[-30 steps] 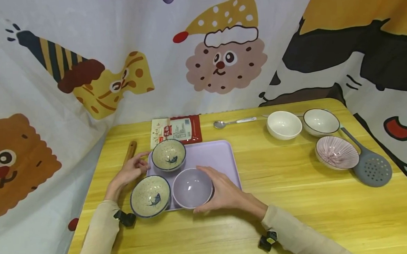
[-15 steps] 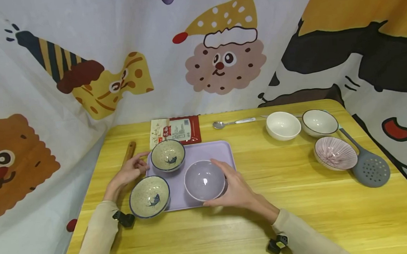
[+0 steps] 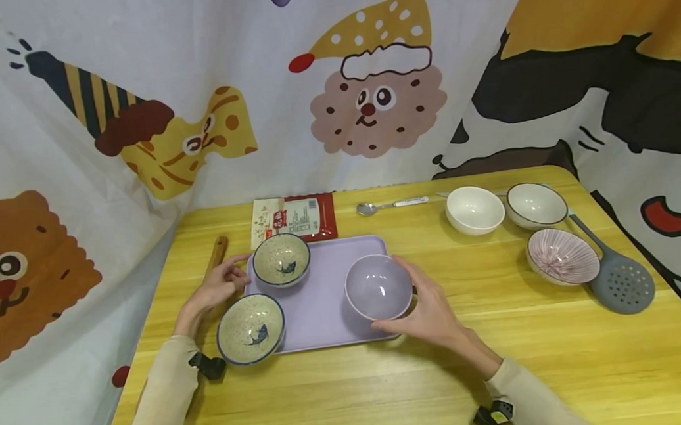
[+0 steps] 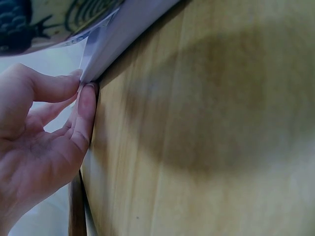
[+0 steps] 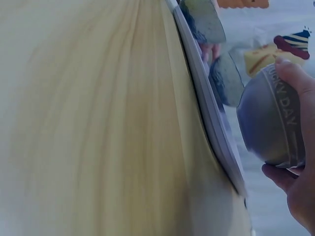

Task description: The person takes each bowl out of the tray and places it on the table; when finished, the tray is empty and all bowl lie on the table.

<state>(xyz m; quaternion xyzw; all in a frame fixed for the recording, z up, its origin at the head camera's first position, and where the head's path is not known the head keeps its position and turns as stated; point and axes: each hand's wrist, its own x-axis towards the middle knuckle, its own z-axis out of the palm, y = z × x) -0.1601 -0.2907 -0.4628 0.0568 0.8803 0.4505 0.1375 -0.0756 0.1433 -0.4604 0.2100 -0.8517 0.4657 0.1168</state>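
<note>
My right hand (image 3: 436, 314) grips a purple bowl (image 3: 378, 285) by its right side, over the right end of the light purple tray (image 3: 318, 322). The right wrist view shows the bowl's grey-looking outside (image 5: 268, 118) with raised lettering, apart from the tray. My left hand (image 3: 218, 288) is at the tray's left edge; in the left wrist view its thumb and fingertips pinch the tray's rim (image 4: 106, 54). Two speckled bowls with blue rims and fish drawings are at the tray's left side, the far one (image 3: 281, 261) on the tray, the near one (image 3: 250, 331) overlapping its front left corner.
Behind the tray lies a red and cream packet (image 3: 293, 219), with a spoon (image 3: 390, 204) to its right. Further right are a white bowl (image 3: 475, 210), a dark-rimmed bowl (image 3: 536, 205), a striped bowl (image 3: 563, 256) and a grey slotted turner (image 3: 624, 281). A wooden handle (image 3: 218, 250) lies beside my left hand.
My right hand has carried the purple bowl rightward from beside the near speckled bowl to the tray's right end. The left hand has stayed at the tray's left edge.
</note>
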